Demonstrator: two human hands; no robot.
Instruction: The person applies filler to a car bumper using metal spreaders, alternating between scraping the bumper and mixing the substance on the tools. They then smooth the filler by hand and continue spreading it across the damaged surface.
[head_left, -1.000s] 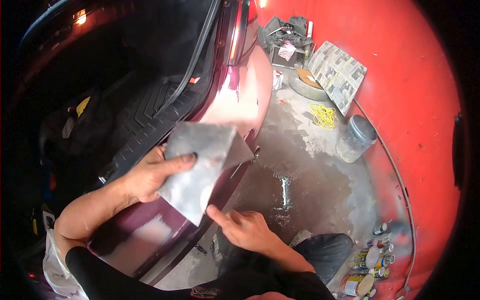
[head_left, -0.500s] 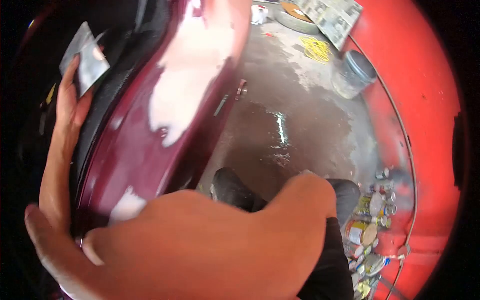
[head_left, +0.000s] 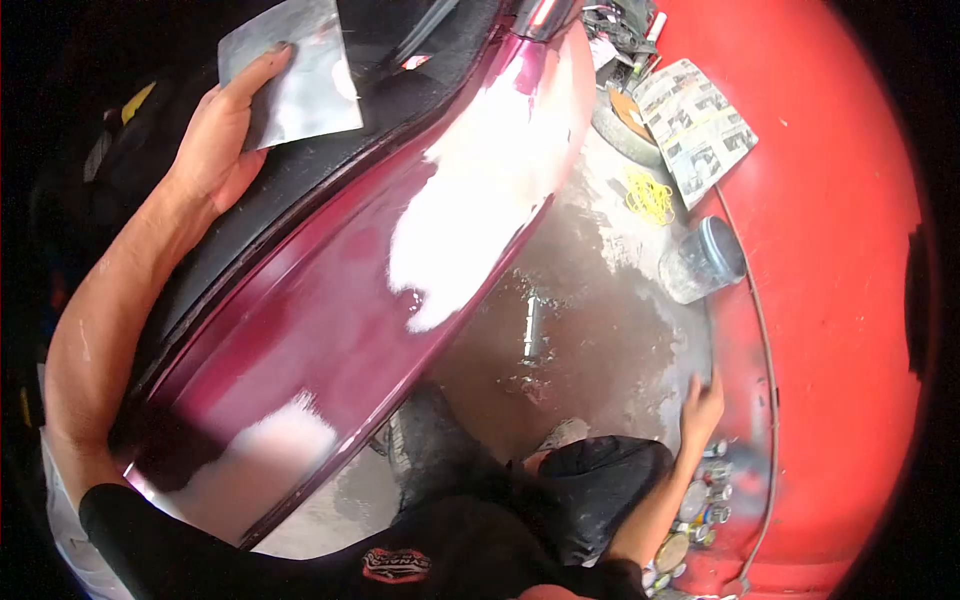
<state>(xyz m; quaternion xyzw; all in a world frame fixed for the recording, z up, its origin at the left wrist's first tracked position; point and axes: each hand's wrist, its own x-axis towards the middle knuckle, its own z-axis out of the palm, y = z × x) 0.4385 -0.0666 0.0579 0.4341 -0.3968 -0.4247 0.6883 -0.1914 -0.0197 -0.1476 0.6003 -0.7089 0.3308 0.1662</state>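
Note:
My left hand (head_left: 225, 140) grips a thin, flat silver-grey sheet (head_left: 300, 75) at its lower left edge, thumb lying across the face. It is held over the black trim beside a maroon car body panel (head_left: 330, 290). A large white patch (head_left: 470, 200) covers the panel's upper part, and a smaller pale patch (head_left: 275, 445) lies near its lower end. My right hand (head_left: 703, 410) is low at the right, above the floor, with finger and thumb apart and nothing visible in it. Below it is a cluster of small cans and jars (head_left: 700, 505).
A red wall-like surface (head_left: 840, 300) curves along the right, with a thin hose (head_left: 765, 400) against it. A clear lidded bucket (head_left: 700, 260), yellow cord (head_left: 650, 198) and a newspaper-covered board (head_left: 697, 130) lie along the floor. Wet-looking patches mark the concrete (head_left: 590, 330).
My right arm has swung from across the foreground to the lower right. The view has shifted, and my left hand with the sheet now appears higher and farther right.

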